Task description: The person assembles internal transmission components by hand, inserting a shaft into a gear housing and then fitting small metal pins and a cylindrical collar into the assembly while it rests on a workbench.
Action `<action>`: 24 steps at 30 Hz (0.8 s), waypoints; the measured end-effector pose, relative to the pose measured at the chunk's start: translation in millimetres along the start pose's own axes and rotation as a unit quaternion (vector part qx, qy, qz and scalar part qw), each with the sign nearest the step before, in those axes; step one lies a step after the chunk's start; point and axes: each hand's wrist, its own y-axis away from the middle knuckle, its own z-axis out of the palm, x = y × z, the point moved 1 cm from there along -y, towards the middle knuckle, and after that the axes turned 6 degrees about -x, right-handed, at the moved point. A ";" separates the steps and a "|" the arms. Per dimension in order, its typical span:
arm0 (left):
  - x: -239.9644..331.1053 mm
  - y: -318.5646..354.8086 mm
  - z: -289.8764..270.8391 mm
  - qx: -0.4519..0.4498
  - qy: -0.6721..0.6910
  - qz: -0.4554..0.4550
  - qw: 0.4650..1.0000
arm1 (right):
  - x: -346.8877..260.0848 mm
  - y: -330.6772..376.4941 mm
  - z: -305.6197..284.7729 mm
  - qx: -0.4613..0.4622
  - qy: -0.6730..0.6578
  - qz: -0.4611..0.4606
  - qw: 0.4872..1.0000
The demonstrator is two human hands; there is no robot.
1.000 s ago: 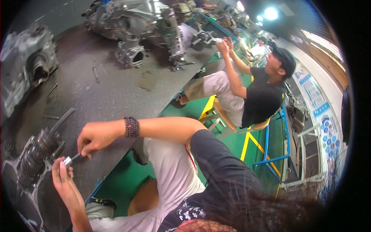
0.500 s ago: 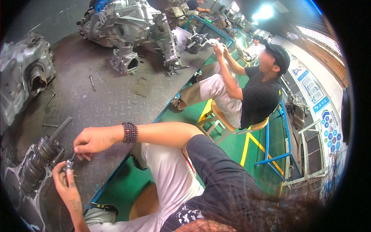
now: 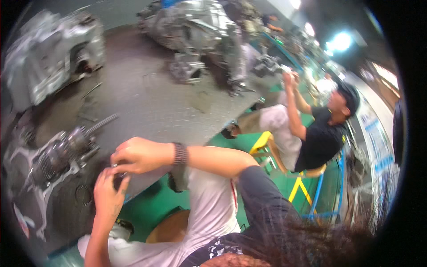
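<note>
Held part (image 3: 119,179): metallic-looking, finish too blurred to grade. Left housing (image 3: 53,58): dull cast metal, rough. Gear cluster (image 3: 58,155): dark metal, glossy in places. Bench top (image 3: 142,104), from where I stand: grey metal, low sheen. Floor (image 3: 149,202): smooth, semi-gloss. Trousers (image 3: 209,202): matt cloth.

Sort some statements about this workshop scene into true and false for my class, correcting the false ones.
1. A dark bracelet circles the wrist behind the right grip. True.
2. The left grip is held far from the right one. False: they are close together, around a small part too blurred to identify.
3. The gear-and-shaft assembly lies left of both grips. True.
4. The co-worker in the black shirt is standing. False: that person sits on a wooden seat.
5. The floor beside the bench is green. True.
</note>
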 end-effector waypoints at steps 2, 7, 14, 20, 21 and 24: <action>-7.1 -1.1 4.6 0.033 -0.003 0.050 0.998 | 3.4 3.7 6.3 0.029 -0.015 -0.012 0.999; -5.2 -9.5 5.3 0.055 0.012 0.068 0.996 | -9.8 8.6 -17.0 0.038 -0.008 0.028 0.999; -13.0 -16.1 14.7 0.042 0.013 0.042 0.998 | -18.9 6.3 -12.6 0.087 -0.026 0.049 0.995; -19.8 -11.6 17.0 0.041 -0.032 0.030 0.998 | -21.9 -2.1 -1.6 0.073 -0.031 0.047 0.996; -20.6 -11.9 17.9 0.047 -0.028 0.033 0.998 | -22.7 -2.1 -3.1 0.073 -0.031 0.042 0.996; -25.0 -9.6 20.4 0.072 -0.021 0.055 0.996 | -23.3 -1.9 -0.7 0.107 0.041 0.007 0.993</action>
